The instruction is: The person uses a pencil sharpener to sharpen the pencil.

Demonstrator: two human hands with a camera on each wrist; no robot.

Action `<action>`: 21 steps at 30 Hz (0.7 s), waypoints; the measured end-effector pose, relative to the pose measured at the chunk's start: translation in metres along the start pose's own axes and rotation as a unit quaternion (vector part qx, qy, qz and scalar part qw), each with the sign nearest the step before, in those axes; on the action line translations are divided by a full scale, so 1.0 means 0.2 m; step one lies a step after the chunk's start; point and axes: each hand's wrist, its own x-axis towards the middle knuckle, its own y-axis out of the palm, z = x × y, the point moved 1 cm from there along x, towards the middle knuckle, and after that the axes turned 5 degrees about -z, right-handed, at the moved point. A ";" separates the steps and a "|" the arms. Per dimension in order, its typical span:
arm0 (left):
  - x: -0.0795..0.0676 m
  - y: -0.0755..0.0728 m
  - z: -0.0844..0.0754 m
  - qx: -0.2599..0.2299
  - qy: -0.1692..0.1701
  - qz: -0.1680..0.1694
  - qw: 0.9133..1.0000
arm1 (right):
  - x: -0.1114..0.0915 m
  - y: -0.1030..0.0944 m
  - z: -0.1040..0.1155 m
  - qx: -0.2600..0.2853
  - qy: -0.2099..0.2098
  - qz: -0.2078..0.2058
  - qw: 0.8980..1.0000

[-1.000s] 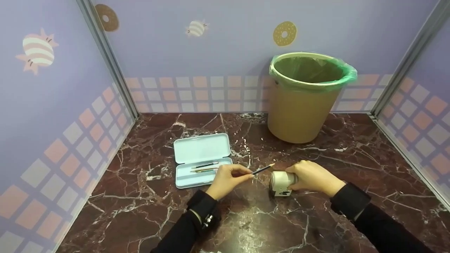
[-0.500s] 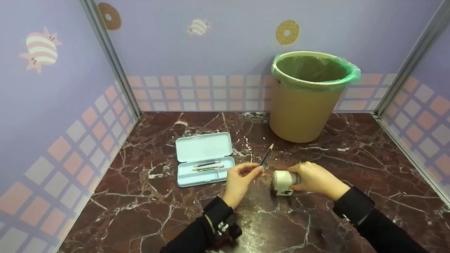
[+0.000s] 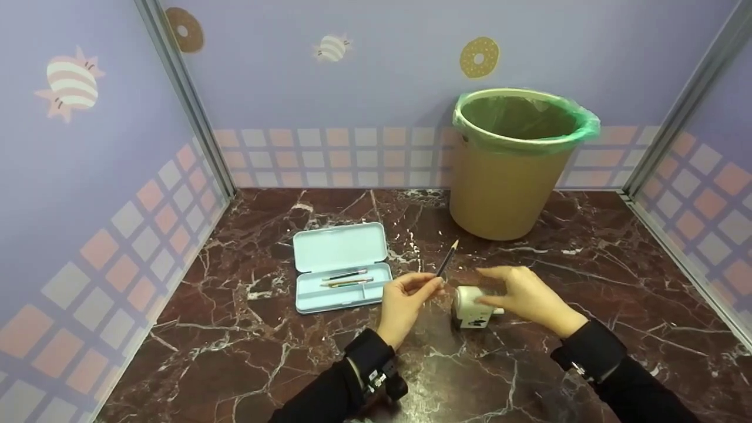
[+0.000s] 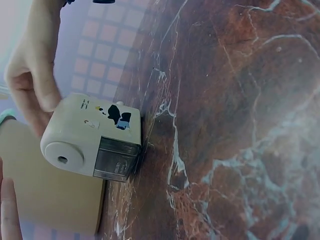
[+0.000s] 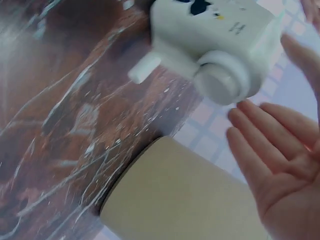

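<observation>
My left hand (image 3: 405, 302) pinches a dark pencil (image 3: 447, 259) between thumb and fingers. Its pale sharpened tip points up and away. To the right stands a white crank pencil sharpener (image 3: 468, 309) with a black cow-like print. In the left wrist view, the sharpener (image 4: 90, 135) shows its round pencil hole, unfilled, and a dark clear shavings drawer (image 4: 117, 159). Beside it my right hand (image 3: 531, 298) spreads its thumb and fingers. The right wrist view shows that hand (image 5: 285, 160) with fingers extended near the sharpener's crank hub (image 5: 222, 82); the crank knob (image 5: 144, 68) hangs free.
An open light-blue pencil case (image 3: 339, 247) lies left of my left hand, with several pencils (image 3: 348, 281) inside. A tan waste bin (image 3: 505, 188) with a green liner stands at the back right. Small pale specks dot the marble tabletop (image 3: 252, 352) behind the hands.
My left hand has moved right and turned the pencil from pointing right to pointing upward. My right hand has let go of the sharpener and spread its fingers.
</observation>
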 end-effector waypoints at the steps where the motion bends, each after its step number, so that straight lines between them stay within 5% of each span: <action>1: 0.00 0.00 0.00 0.002 -0.001 -0.001 1.000 | 0.01 0.00 0.01 0.019 0.008 -0.017 1.000; 6: 0.01 0.01 0.00 0.002 0.002 0.004 1.000 | 0.04 0.02 0.07 0.145 0.060 -0.085 0.984; 11: 0.01 0.02 0.01 -0.005 0.008 0.008 1.000 | 0.07 0.04 0.12 0.289 0.128 -0.109 0.942; 14: 0.01 0.03 0.01 -0.008 0.008 0.011 1.000 | 0.08 0.06 0.14 0.336 0.164 -0.104 0.922; 21: 0.00 0.04 0.01 0.010 0.018 0.015 1.000 | 0.09 0.10 0.17 0.384 0.220 -0.102 0.891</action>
